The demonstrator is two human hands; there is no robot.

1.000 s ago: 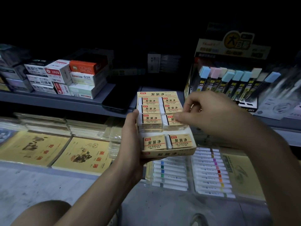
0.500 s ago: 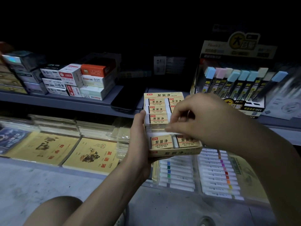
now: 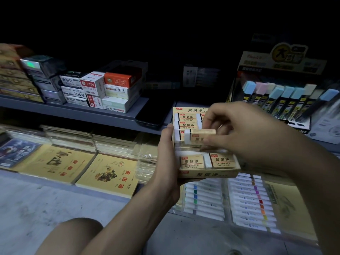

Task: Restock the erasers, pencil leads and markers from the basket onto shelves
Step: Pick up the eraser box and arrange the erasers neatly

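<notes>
A grey shelf runs across under deep darkness, above a pale, scuffed concrete floor.

yellow notebooks, black phone

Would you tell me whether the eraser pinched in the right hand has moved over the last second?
Yes. The eraser, pinched by the right hand, has lifted up out of its row, now tilted above the eraser box.

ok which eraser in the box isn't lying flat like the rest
The eraser pinched by the right hand, mid-box: it sits raised and skewed above its row, while the others lie flat in the eraser box.
</notes>
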